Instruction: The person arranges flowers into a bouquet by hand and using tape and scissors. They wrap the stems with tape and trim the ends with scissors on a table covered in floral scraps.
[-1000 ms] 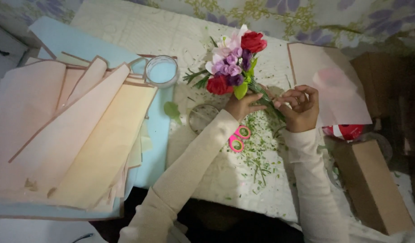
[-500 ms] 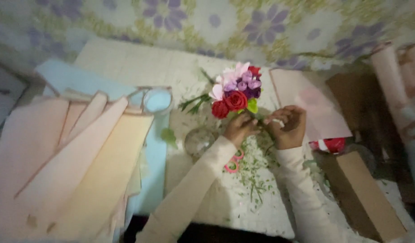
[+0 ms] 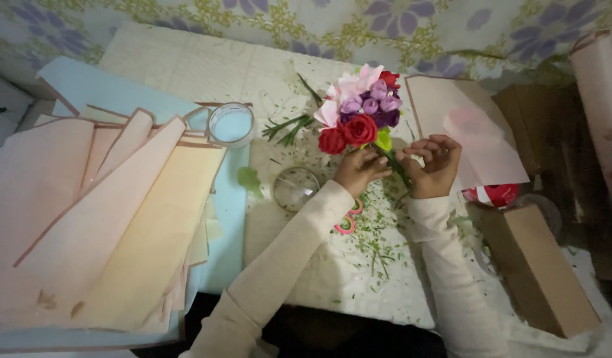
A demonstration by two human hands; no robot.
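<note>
A small bouquet [image 3: 360, 113] of red, pink and purple flowers with green stems stands over the pale quilted mat [image 3: 186, 69]. My left hand [image 3: 359, 171] is closed around the stems just under the red blooms. My right hand [image 3: 433, 163] is at the stems on the other side, fingers curled close to them; what it pinches is too small to tell. Pink-handled scissors [image 3: 345, 222] lie on the mat under my left forearm, partly hidden.
Folded wrapping sheets [image 3: 100, 219] in peach, cream and light blue are fanned out at left. Two clear tape rolls [image 3: 231, 124] [image 3: 296, 189] lie near them. A pink sheet [image 3: 465, 132] lies at right, a cardboard box [image 3: 541, 272] beside it, a red object [image 3: 495, 194] between. Green trimmings litter the mat.
The view has shifted, so the bouquet and hands sit lower in frame. Both hands stay at the stems; the bouquet has tipped slightly.
</note>
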